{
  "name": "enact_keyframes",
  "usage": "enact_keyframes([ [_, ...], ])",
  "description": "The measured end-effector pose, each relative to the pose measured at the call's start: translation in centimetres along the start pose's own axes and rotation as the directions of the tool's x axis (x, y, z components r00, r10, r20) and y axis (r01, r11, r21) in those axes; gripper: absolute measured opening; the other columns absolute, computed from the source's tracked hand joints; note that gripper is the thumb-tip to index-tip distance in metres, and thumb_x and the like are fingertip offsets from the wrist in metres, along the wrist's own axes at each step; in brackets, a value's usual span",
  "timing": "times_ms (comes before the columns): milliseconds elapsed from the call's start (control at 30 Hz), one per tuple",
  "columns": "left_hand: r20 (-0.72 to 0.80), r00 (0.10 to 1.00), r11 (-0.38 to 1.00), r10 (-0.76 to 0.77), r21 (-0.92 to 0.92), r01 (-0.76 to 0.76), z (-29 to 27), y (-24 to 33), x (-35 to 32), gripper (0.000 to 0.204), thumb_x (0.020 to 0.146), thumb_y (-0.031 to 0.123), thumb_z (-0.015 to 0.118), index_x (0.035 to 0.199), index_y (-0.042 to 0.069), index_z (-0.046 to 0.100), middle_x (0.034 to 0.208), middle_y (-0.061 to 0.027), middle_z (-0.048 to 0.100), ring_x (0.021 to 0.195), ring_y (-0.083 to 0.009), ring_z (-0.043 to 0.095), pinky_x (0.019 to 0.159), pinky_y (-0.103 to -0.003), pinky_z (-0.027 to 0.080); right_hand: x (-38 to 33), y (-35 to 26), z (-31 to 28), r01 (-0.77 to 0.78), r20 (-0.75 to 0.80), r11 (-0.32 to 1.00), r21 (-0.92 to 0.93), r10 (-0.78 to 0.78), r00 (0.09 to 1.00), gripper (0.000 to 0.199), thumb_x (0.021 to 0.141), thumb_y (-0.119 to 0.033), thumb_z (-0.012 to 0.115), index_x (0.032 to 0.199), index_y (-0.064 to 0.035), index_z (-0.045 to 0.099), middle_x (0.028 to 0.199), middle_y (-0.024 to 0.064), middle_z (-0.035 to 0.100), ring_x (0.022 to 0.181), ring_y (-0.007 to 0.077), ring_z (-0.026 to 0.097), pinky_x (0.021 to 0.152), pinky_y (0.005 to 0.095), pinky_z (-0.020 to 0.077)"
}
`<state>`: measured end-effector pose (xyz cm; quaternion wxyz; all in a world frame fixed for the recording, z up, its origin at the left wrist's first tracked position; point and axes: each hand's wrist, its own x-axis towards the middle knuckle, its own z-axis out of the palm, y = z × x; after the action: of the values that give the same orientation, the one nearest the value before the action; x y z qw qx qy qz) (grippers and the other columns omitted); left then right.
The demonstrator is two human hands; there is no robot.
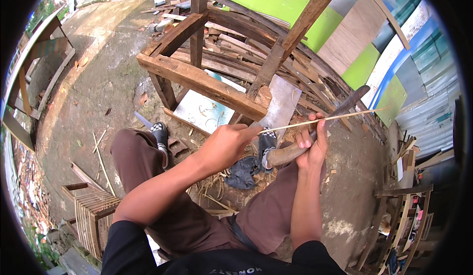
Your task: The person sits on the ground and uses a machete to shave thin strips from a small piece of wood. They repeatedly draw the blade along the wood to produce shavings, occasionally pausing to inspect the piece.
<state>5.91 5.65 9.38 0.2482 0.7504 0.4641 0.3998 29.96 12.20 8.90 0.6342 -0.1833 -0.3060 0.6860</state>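
Observation:
My left hand is closed on the near end of a thin pale strip, which looks like split bamboo or rattan. The strip runs right and slightly up, across the fingers of my right hand. That hand grips a machete with a thick wooden handle, its dark blade slanting up to the right. The strip lies against or just over the blade near my right fingers; exact contact is unclear. Below my hands, curled shavings lie on the ground beside a crumpled black plastic bag.
A wooden chair frame stands close ahead, with a white board under it. Scrap wood is piled behind. A slatted wooden piece sits at left, near thin loose sticks. A wooden rack stands at right.

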Motion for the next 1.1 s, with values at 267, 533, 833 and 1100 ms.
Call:
enact_keyframes([
  [267,0.006,0.997,0.974,0.080,0.214,-0.080,-2.1,0.6,-0.3,0.041,0.087,-0.002,0.059,0.127,0.006,0.062,0.083,-0.0166,0.066,0.076,-0.0380,0.067,0.068,-0.045,0.054,-0.4,0.4,-0.9,-0.137,-0.015,0.991,-0.007,0.137,0.991,0.025,0.104,-0.024,0.054,0.122,-0.0057,0.056,0.110,0.0038,0.055,0.054,0.0079,0.042,0.048,0.0235,0.0382],
  [533,-0.013,0.990,0.976,0.138,-0.168,-0.138,-4.6,3.1,-0.4,0.017,0.085,0.011,0.074,0.101,0.004,0.075,0.086,-0.0075,0.074,0.074,-0.0211,0.070,0.069,-0.032,0.053,-2.1,3.3,-2.9,-0.462,-0.269,0.887,0.022,0.451,0.851,0.031,0.099,-0.038,0.063,0.095,-0.0082,0.055,0.083,0.0011,0.055,0.051,0.0067,0.041,0.046,0.0232,0.0370],
  [833,-0.374,0.922,0.961,0.099,-0.205,-0.187,-4.5,1.4,-4.8,0.013,0.087,0.014,0.073,0.088,0.000,0.073,0.085,-0.0078,0.057,0.065,-0.0168,0.060,0.061,-0.029,0.049,-7.2,8.7,-6.7,-0.776,-0.440,0.460,0.431,0.858,0.265,0.061,0.099,-0.056,0.051,0.107,0.0037,0.056,0.062,-0.0056,0.042,0.052,0.0072,0.041,0.050,0.0240,0.0383],
  [1100,-0.674,0.687,0.790,-0.271,-0.564,-0.241,-7.5,-1.1,-11.2,0.040,0.107,0.040,0.038,0.102,0.002,0.050,0.087,-0.0169,0.061,0.048,-0.0154,0.057,0.039,-0.022,0.043,-9.0,8.5,-6.7,-0.587,-0.608,0.744,0.320,0.636,0.475,0.058,0.101,-0.057,0.044,0.097,-0.0014,0.060,0.063,-0.0040,0.041,0.053,0.0101,0.041,0.052,0.0272,0.0389],
])
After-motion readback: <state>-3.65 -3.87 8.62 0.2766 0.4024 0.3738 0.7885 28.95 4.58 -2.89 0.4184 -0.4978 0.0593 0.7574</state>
